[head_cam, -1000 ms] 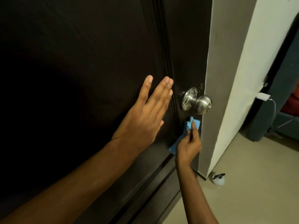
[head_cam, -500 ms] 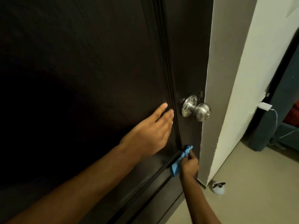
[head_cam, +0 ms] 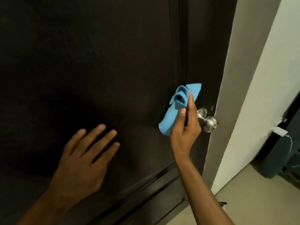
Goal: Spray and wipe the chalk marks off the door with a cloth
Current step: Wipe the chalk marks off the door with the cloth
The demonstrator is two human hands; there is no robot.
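A blue cloth (head_cam: 176,109) is held bunched against the dark door (head_cam: 97,62), just left of the silver door knob (head_cam: 208,122) and level with it or slightly above. The cloth is gripped by the right hand (head_cam: 185,127), with the thumb pressed on its front folds and one finger laid along its upper edge; a loose tail of fabric hangs below the palm. No chalk marks can be made out on the dark surface around the cloth. The left hand (head_cam: 86,161) is laid flat on the door panel, lower and well to the left, its fingers straight and spread, with nothing held. A raised moulding strip is seen running diagonally below both hands. Beyond the door edge, a pale wall (head_cam: 253,95) is seen, with a white charger (head_cam: 280,132) plugged in near its corner and a thin cable hanging from it. A beige floor (head_cam: 259,200) is visible at lower right, where part of a small bottle top (head_cam: 223,204) shows behind the right forearm.
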